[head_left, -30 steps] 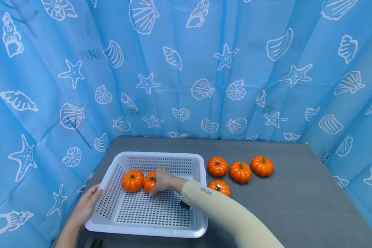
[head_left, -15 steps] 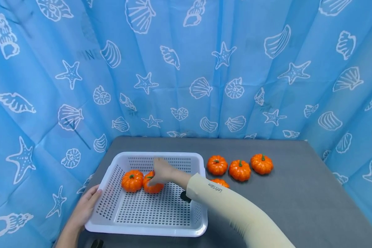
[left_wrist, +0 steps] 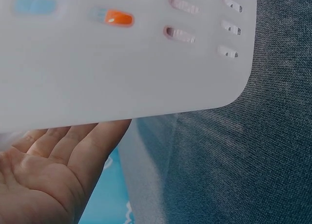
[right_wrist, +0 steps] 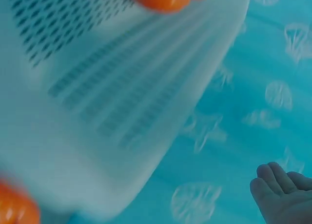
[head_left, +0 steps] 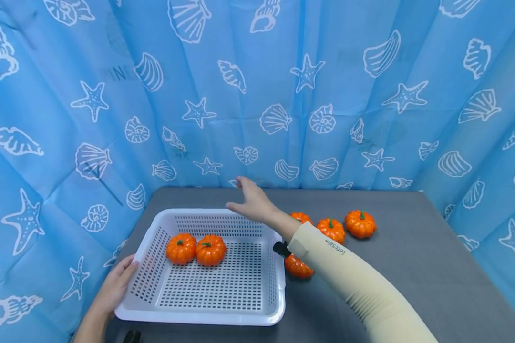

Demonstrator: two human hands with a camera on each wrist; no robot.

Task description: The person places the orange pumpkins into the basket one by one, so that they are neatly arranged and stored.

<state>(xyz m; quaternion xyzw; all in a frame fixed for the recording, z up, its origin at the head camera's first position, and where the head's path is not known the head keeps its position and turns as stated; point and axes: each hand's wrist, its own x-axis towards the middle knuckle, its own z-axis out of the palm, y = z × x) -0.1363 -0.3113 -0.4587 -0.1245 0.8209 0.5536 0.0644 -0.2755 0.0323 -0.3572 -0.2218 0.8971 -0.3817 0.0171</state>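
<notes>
Two small orange pumpkins, a left one (head_left: pixel 180 248) and a right one (head_left: pixel 211 250), sit side by side in a white perforated plastic basket (head_left: pixel 197 317). My left hand (head_left: pixel 115 286) holds the basket's left rim. In the left wrist view, its fingers (left_wrist: pixel 90 143) reach under the basket's edge and their tips are hidden. My right hand (head_left: pixel 254 202) is raised over the basket's back edge, fingers spread, holding nothing. The right wrist view shows that hand (right_wrist: pixel 285 194) at the lower right, apart from the basket.
Several more pumpkins lie on the grey table right of the basket, among them a far one (head_left: pixel 360 224) and a near one (head_left: pixel 299 267), partly behind the right sleeve (head_left: pixel 352 281). A blue shell-patterned curtain (head_left: pixel 257 95) surrounds the table's back and sides.
My right hand has let go of the right pumpkin in the basket, then lifted away toward the back right. The left hand stays at the rim. The head view has shifted slightly.
</notes>
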